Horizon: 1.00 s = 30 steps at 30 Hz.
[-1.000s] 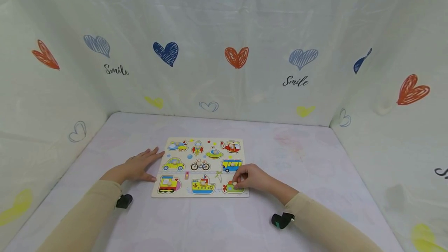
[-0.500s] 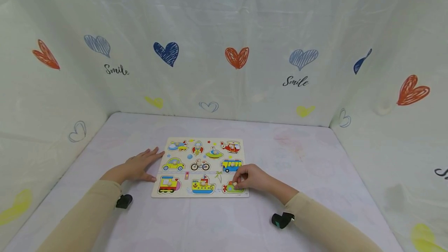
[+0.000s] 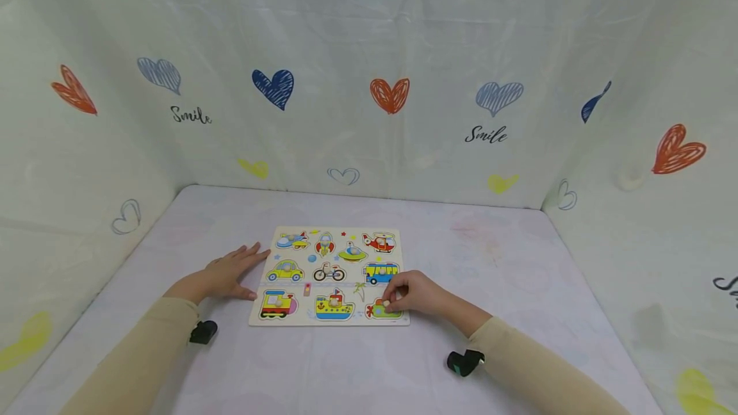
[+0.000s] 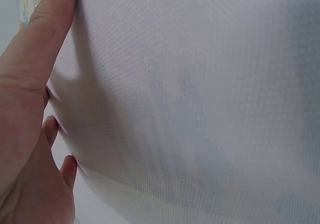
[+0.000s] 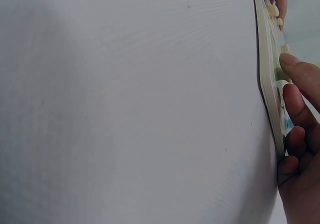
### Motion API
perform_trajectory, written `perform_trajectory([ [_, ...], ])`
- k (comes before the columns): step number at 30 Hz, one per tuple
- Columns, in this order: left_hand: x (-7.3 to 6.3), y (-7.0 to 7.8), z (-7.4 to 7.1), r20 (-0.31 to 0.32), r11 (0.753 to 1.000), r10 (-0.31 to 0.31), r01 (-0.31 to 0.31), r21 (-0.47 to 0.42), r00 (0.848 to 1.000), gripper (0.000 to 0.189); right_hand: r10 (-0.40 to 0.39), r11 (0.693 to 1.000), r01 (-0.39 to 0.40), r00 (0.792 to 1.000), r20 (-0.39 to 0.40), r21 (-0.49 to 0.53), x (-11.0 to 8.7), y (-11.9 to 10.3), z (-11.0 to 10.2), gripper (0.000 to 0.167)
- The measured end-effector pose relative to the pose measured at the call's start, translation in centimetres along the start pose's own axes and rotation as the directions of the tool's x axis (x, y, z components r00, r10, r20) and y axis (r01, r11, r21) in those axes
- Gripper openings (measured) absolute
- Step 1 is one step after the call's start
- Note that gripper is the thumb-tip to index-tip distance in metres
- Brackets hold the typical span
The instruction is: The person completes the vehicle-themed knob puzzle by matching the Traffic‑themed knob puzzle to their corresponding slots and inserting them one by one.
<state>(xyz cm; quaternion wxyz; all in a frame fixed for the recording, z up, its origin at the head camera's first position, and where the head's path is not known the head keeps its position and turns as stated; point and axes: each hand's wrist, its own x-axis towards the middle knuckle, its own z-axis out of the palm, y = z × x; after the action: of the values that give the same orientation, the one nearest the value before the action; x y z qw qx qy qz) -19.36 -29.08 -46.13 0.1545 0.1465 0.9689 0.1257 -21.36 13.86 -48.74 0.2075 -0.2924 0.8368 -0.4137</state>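
Note:
A wooden knob puzzle board point(image 3: 340, 322) lies flat on the table, its vehicle pieces in their places. Along its left edge rests my left hand point(image 3: 227, 274), fingers spread, thumb and fingertips right at the board's rim. In the left wrist view the thumb point(image 4: 40, 34) reaches toward a corner of the board. My right hand point(image 3: 418, 292) is at the lower right corner, thumb and index finger pinching the knob of the green submarine piece point(image 3: 377, 310), partly hidden by the fingers. The right wrist view shows the curled fingers point(image 5: 296, 101) beside the board's edge point(image 5: 265, 79).
Around the submarine are the bus piece point(image 3: 380, 273) and the ship piece point(image 3: 334, 307); the train piece point(image 3: 277, 305) sits at the lower left. The pale tablecloth point(image 3: 490, 255) meets white curtains point(image 3: 346, 133) printed with hearts at the back and sides.

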Motion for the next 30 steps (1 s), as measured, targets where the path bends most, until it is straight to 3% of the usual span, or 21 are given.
perform_trajectory([
  [7, 0.2, 0.0, 0.1, -0.003, 1.0, 0.002, -0.002, 0.001, 1.0, 0.098, -0.014, 1.0, 0.014, 1.0, 0.018, -0.002, -0.6, -0.3, -0.7, 0.012],
  [19, 0.1, 0.2, -0.2, -0.021, 1.0, -0.003, 0.003, -0.001, 1.0, 0.095, -0.015, 0.997, 0.011, 0.999, -0.05, -0.07, -1.6, -1.2, -3.5, 0.015],
  [25, -0.1, 0.4, -0.7, -0.035, 1.0, 0.007, -0.008, -0.023, 0.999, 0.098, -0.019, 0.995, 0.01, 0.996, -0.086, -0.095, -2.4, -1.6, -5.2, 0.018],
  [30, -1.0, 0.9, -1.7, -0.077, 0.999, 0.044, -0.044, 0.009, 0.996, 0.105, -0.08, 0.992, 0.071, 0.992, -0.093, -0.106, -3.7, -2.0, -6.7, 0.021],
])
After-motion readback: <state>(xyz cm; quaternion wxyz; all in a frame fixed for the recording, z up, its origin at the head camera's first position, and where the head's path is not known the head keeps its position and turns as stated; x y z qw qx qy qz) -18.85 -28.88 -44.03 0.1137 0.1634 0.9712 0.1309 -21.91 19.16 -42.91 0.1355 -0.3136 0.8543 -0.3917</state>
